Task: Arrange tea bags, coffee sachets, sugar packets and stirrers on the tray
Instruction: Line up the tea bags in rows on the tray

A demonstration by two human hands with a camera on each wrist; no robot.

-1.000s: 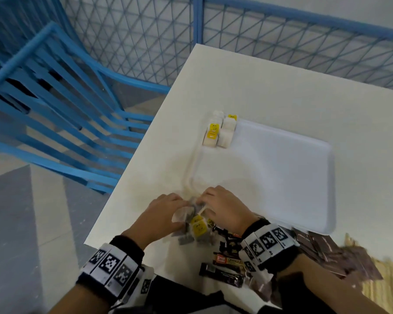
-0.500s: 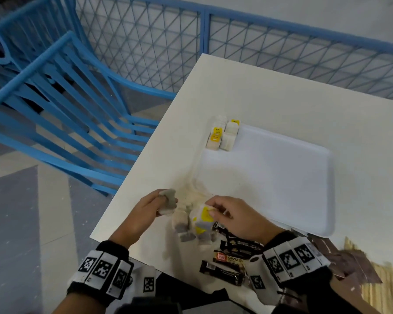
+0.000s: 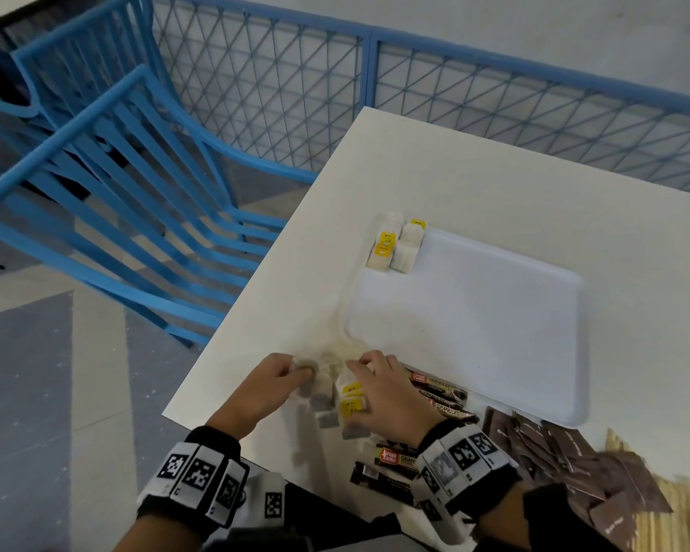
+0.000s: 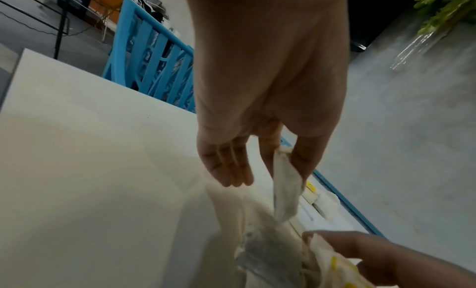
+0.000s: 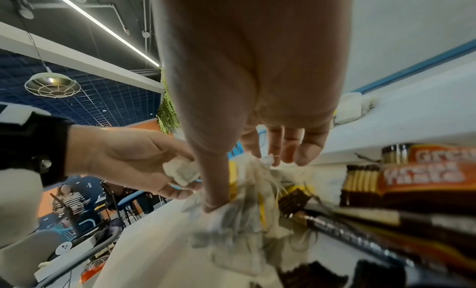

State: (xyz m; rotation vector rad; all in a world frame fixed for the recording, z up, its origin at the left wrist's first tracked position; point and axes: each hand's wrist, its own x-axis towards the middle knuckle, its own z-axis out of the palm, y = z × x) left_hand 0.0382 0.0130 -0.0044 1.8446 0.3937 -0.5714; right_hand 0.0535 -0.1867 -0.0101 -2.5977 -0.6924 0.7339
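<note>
A white tray lies on the white table, with several tea bags lined up at its far left corner. Near the tray's near left corner my left hand pinches one tea bag between thumb and forefinger, its other fingers loose. Beside it my right hand grips a bunch of tea bags with yellow tags, thumb pressing them in the right wrist view. Coffee sachets lie just right of that hand.
More dark coffee sachets lie by the near table edge. Brown packets and wooden stirrers are piled at the near right. A blue chair stands left of the table, and a blue mesh fence runs behind it.
The hands were joined over the pile, then the left one pulled a single tea bag away to the left. Now both hands sit slightly nearer each other, with the right still holding the bunch.
</note>
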